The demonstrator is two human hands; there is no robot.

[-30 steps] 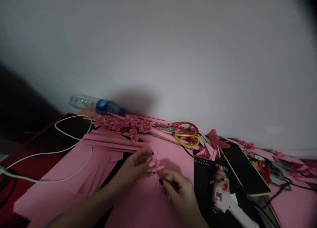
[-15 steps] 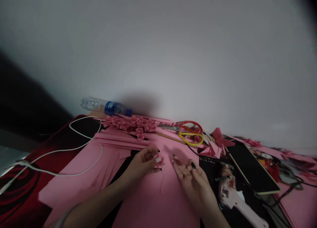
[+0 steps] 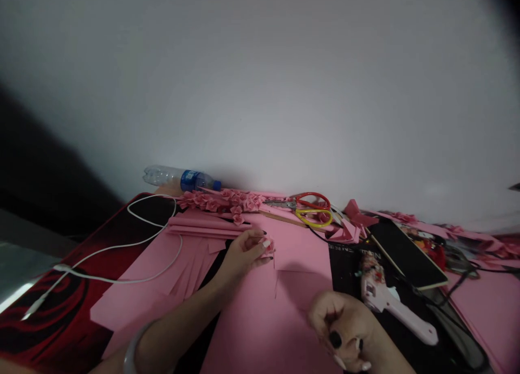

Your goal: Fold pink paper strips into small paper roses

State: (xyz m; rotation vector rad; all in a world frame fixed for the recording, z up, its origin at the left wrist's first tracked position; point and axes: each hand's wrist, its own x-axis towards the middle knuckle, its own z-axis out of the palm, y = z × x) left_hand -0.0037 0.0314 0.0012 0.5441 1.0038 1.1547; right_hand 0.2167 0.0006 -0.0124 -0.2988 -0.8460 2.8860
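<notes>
While the left hand [image 3: 246,252] pinches a small pink folded-paper flower [image 3: 271,246] at its fingertips, the right hand [image 3: 343,330] is kinda curled, can't tell if around anything, pale-pink plastic glue gun [image 3: 400,311] just right of it.

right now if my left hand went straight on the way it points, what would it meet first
Your left hand would probably meet the thin brown strip before the scissors, though depth is unclear.

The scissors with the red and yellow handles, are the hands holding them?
No, the scissors lie near the wall, apart from the left hand, which pinches a pink paper flower, and from the right hand.
</notes>
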